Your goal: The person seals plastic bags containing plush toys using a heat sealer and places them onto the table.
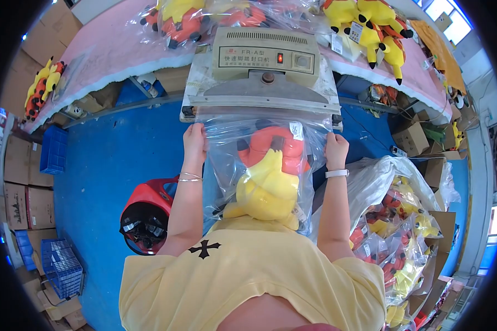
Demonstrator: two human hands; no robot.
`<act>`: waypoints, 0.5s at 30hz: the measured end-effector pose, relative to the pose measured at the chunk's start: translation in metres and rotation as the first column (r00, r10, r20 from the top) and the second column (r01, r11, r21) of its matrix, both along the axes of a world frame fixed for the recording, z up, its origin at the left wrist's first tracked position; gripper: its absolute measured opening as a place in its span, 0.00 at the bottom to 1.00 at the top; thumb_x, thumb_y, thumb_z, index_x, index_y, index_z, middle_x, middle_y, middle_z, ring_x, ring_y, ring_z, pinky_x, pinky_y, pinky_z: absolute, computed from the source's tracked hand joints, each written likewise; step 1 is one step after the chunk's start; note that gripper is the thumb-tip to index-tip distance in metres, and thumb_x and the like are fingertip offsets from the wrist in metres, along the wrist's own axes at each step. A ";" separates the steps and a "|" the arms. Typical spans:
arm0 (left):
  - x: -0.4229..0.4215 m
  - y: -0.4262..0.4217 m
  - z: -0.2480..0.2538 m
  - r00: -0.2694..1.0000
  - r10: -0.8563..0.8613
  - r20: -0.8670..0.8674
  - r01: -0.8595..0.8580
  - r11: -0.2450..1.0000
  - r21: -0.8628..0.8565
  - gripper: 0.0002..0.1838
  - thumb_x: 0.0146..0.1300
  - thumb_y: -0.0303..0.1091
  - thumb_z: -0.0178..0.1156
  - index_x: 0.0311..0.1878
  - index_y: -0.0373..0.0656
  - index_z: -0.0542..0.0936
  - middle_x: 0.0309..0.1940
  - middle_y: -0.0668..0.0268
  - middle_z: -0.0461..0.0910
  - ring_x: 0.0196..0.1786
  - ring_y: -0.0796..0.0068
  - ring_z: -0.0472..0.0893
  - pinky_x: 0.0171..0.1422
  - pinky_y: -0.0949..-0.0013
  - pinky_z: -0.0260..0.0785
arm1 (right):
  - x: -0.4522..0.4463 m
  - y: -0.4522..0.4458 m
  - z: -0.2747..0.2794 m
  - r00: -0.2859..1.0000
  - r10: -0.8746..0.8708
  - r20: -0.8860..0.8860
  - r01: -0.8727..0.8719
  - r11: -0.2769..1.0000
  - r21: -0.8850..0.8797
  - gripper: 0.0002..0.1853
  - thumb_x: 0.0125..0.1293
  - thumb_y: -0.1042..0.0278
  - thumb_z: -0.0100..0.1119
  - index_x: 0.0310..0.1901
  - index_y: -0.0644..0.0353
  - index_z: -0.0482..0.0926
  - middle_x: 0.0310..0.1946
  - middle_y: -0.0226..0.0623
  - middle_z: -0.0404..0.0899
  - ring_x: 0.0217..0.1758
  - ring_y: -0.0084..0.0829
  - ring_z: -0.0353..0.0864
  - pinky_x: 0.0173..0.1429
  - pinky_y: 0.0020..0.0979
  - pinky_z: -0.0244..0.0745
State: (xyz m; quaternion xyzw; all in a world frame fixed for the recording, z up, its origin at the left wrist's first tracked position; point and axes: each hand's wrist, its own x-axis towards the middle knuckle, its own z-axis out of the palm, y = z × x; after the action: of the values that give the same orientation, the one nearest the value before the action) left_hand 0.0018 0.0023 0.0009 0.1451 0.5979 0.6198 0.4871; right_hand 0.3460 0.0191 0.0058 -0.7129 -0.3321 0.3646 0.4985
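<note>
A clear plastic bag (221,160) stretches between my two hands, its open edge lying at the jaws of a bag sealing machine (265,52). Inside it is a yellow and red plush toy (268,182) with a white tag. My left hand (194,146) is closed on the bag's left corner. The right corner is pinched in my right hand (337,149), level with the other. Just beyond both hands runs the sealer's long metal bar (268,101). A red switch on the machine glows.
On the pink-covered table (116,41) lie more plush toys (367,33), some bagged. A large sack (364,176) at my right holds several bagged toys. A red and black container (146,218) stands at my left, with blue crates (62,268) beyond.
</note>
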 end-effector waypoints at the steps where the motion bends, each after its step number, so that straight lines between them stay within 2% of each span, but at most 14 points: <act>1: 0.000 0.001 0.001 1.000 0.005 -0.002 -0.005 1.000 0.002 0.05 0.60 0.32 0.50 0.33 0.41 0.73 0.18 0.73 0.67 0.15 0.88 0.57 0.15 0.81 0.45 | 0.000 0.001 0.000 1.000 -0.003 -0.001 0.003 1.000 0.003 0.13 0.60 0.65 0.51 0.27 0.67 0.78 0.11 0.30 0.67 0.12 0.20 0.62 0.16 0.23 0.56; 15: -0.008 0.014 0.012 0.998 -0.056 -0.014 0.056 0.998 0.029 0.07 0.60 0.34 0.54 0.28 0.44 0.71 0.14 0.75 0.63 0.12 0.88 0.54 0.13 0.80 0.41 | -0.004 0.009 0.006 0.996 0.029 -0.084 -0.022 0.996 0.082 0.14 0.63 0.62 0.52 0.29 0.64 0.78 0.10 0.28 0.65 0.10 0.19 0.60 0.14 0.21 0.53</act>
State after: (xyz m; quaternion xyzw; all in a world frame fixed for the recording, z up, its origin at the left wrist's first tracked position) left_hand -0.0060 0.0164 0.0131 0.1730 0.5877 0.6136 0.4982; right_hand 0.3422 0.0282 0.0119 -0.6714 -0.3342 0.3874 0.5362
